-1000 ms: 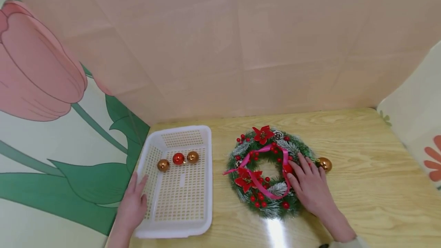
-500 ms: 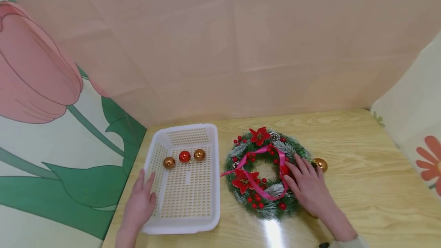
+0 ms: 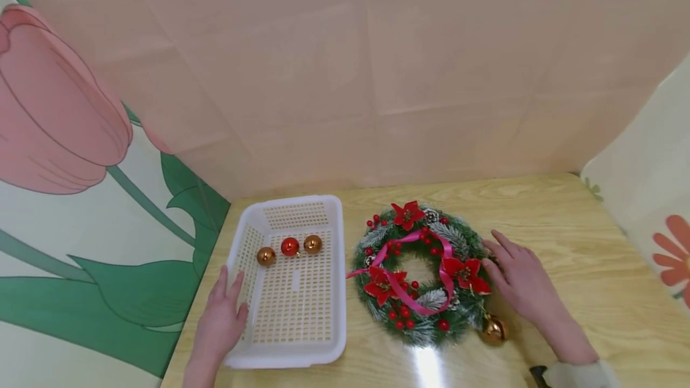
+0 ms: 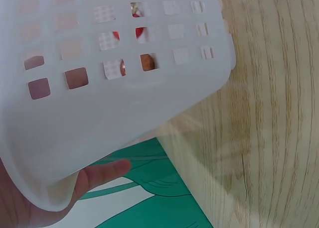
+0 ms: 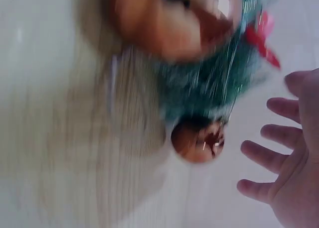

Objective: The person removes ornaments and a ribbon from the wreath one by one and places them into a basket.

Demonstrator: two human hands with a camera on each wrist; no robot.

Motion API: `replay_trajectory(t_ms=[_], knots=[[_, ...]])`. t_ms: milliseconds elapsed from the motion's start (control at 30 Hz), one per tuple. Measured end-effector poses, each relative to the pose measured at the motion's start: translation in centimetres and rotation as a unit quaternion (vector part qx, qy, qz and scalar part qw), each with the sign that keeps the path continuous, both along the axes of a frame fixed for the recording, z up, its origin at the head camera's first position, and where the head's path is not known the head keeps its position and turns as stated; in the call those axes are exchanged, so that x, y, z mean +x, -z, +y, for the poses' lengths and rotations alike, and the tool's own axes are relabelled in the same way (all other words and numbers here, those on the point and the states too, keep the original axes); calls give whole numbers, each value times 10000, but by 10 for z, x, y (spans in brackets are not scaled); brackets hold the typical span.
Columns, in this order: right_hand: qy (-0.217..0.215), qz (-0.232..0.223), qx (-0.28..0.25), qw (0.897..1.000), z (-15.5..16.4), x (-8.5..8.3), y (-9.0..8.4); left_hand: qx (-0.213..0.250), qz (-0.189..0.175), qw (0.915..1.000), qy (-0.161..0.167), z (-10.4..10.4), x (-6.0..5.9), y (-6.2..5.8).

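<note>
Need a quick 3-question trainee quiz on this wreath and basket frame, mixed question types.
1. How many ball ornaments lie in the white perforated plastic basket?
2. True or false: the right hand grips the gold ball ornament at the green Christmas wreath.
3. The left hand rests on the basket's: A) near left side B) far rim C) right side

Key: 1. three, two gold and one red. 2. false, its fingers are spread beside the wreath. 3. A

White basket [image 4: 99,113] against thumb [image 4: 102,172]
</note>
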State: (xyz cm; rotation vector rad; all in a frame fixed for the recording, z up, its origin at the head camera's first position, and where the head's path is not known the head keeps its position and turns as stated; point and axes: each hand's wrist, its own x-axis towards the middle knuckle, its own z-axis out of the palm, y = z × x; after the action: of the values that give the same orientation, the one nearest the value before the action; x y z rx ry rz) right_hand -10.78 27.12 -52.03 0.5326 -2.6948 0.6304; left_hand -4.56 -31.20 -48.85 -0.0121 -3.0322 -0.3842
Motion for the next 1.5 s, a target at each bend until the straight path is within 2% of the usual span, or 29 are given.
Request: replay_trajectory(t_ms=[133, 267, 400, 567, 733, 867, 1000, 1200, 1367, 1500], knots=[[148, -26, 250, 9996, 22, -9, 8, -45, -17, 10000, -28, 0, 1, -2], [206, -406, 461, 9979, 33, -12, 15, -126, 21, 9999, -18, 0, 1, -1], [94, -737, 472, 9961, 39, -17, 22, -135, -26, 9999, -49, 0, 0, 0], [-53, -920, 324, 9952, 42, -21, 29, -105, -19, 9999, -66, 1, 1, 1], [-54, -945, 391, 9947, 42, -23, 34, -141, 30, 9999, -80, 2, 2, 1], [28, -602, 522, 9968, 42, -22, 34, -123, 55, 9999, -95, 2, 2, 1], [39, 66, 465, 9989, 44, -20, 23, -97, 63, 9999, -101, 2, 2, 2], [-198, 1024, 307, 9941, 40, -21, -13, -93, 81, 9999, -99, 2, 0, 4], [-341, 1376, 108, 9898, 15, -22, -49, -89, 170, 9998, -80, 3, -1, 4], [-646, 1508, 49, 9864, -27, -20, -72, -98, 141, 9998, -98, 2, 1, 3]])
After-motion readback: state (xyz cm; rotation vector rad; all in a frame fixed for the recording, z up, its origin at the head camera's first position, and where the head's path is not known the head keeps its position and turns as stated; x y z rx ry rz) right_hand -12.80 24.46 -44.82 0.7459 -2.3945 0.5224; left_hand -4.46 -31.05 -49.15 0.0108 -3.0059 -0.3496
